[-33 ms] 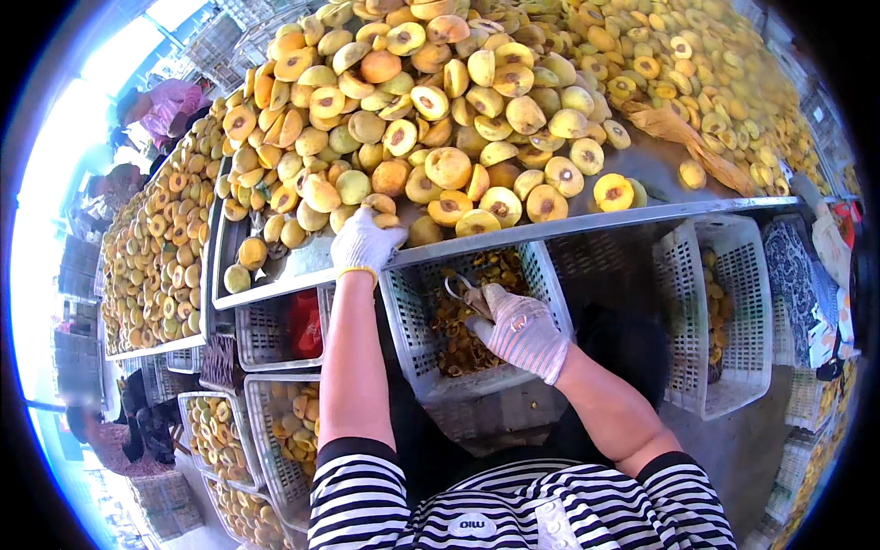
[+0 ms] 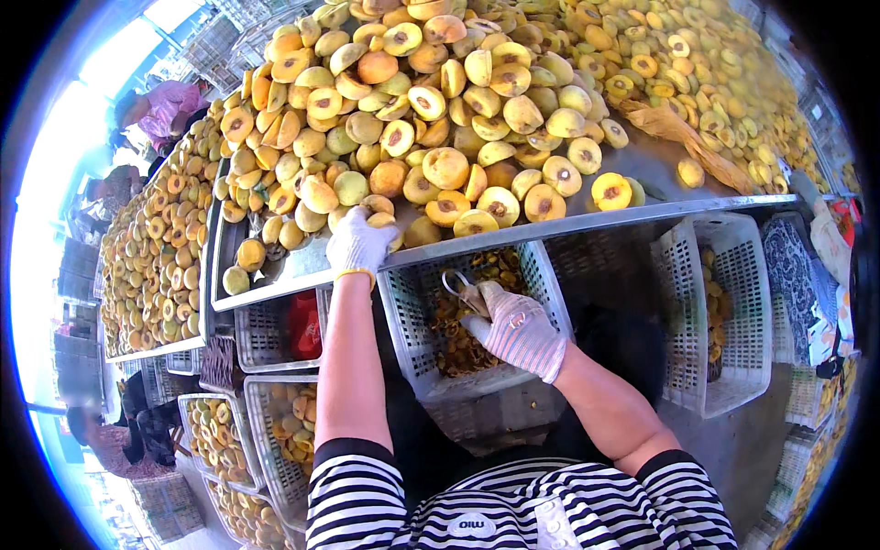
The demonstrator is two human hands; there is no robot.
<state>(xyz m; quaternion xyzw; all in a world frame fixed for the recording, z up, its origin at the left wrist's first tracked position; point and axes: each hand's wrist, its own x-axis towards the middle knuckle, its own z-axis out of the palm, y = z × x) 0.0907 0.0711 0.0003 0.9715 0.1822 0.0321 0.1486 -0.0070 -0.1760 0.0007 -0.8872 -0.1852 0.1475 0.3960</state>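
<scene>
At the near lip of the metal table [image 2: 587, 218], my left hand [image 2: 359, 240], in a white glove, has its fingers curled on a peach half [image 2: 379, 213] in a large pile of halved yellow fruit [image 2: 431, 128]. My right hand [image 2: 515, 332], in a striped glove, is closed round a small tool [image 2: 456, 284] with a looped metal end and a brownish handle. It is over a white perforated crate [image 2: 408, 335] holding peeled scraps or pits [image 2: 458, 357], too small to tell which.
More fruit covers a left table [image 2: 115, 348]. Crates stand at right [image 2: 744, 348] and lower left [image 2: 258, 403], the latter holding halves. A red bag [image 2: 302, 325] lies in a crate. Co-workers [image 2: 163, 108] sit or stand along the left. Torn brown sheeting [image 2: 678, 137] lies among the fruit.
</scene>
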